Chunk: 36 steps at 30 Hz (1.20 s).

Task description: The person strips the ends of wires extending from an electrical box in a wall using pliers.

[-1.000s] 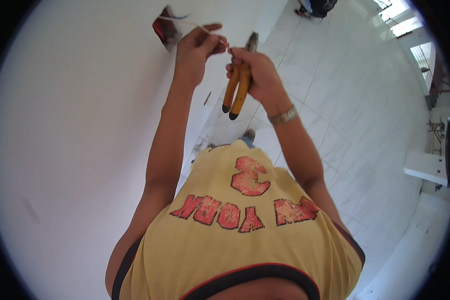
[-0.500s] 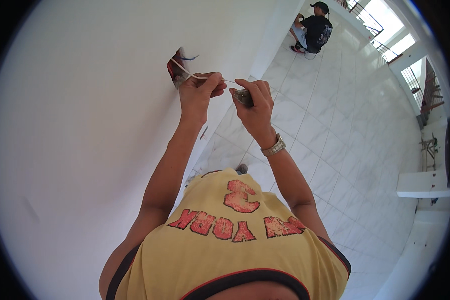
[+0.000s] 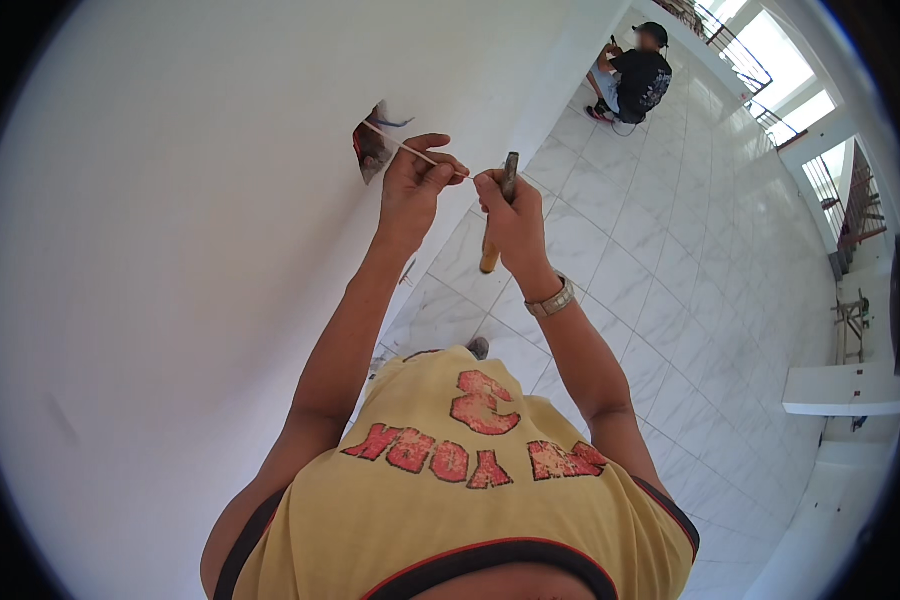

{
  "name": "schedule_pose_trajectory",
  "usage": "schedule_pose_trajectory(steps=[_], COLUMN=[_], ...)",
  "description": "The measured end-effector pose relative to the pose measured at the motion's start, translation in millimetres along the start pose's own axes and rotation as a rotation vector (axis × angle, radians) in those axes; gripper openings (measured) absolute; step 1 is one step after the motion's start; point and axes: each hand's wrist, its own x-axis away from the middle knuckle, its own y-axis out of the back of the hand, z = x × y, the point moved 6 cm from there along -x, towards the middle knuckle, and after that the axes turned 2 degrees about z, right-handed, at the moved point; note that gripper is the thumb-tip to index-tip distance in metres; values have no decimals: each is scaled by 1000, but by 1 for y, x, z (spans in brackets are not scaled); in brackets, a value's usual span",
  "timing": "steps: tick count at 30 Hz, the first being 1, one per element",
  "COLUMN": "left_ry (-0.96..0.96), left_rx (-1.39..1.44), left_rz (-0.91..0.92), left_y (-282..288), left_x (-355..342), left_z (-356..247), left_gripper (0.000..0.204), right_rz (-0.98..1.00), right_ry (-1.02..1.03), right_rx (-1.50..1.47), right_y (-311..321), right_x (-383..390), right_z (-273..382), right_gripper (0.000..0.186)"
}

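1. Left hand: thumb and fingertips pinching white wire, one finger lifted and stretched out above it; palm side mostly hidden.
2. Right hand: fingers curled around pliers, thumb and fingertip meeting at the wire's thin end, just beside the left fingertips. Exact contact there too small to tell.
3. Pliers: roughly upright in the right fist, metal head sticking out above the hand, orange-yellow handle out below. Whether the jaws are apart, cannot tell.
4. White wire: runs from a hole in the wall, over the left fingers, to the gap between the two hands; looks fairly straight.
5. Hole: rough-edged, reddish inside, just beyond the left hand. Blue wire pokes out near its top, apart from both hands.
6. Wall: white, fills the left side.
7. Right wrist: metal-band watch.
8. Torso: yellow sleeveless shirt, red lettering, dark trim. Dark shoe partly visible past the hem.
9. Floor: pale marbled tiles, right side.
10. Farther off: another person, crouched, dark cap and shirt, well apart. White ledge at far right; railings by bright windows, upper right.
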Motion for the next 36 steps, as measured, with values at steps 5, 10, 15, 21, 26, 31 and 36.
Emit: schedule_pose_trajectory(steps=[5, 10, 15, 21, 26, 31, 36], left_ry=[-178, 13, 118, 101, 76, 39, 42], left_rx=[-77, 49, 112, 42, 1, -20, -98], left_rz=[43, 9, -90, -144, -156, -125, -37], left_y=[7, 9, 16, 18, 16, 16, 23], left_x=[-9, -4, 2, 9, 12, 11, 7], left_z=[9, 11, 10, 6, 2, 3, 4], left_gripper=[29, 24, 19, 20, 20, 20, 18], right_rz=[16, 27, -13, -153, -181, -131, -1], right_ry=[-298, -173, -5, 198, 501, 599, 629], right_rx=[-450, -338, -167, 144, 272, 371, 460], right_y=[-16, -7, 1, 7, -3, -7, -9], right_x=[0, -7, -6, 11, 13, 7, 5], right_z=[-17, -6, -7, 7, 19, 16, 21], right_gripper=[22, 24, 25, 21, 20, 14, 17])
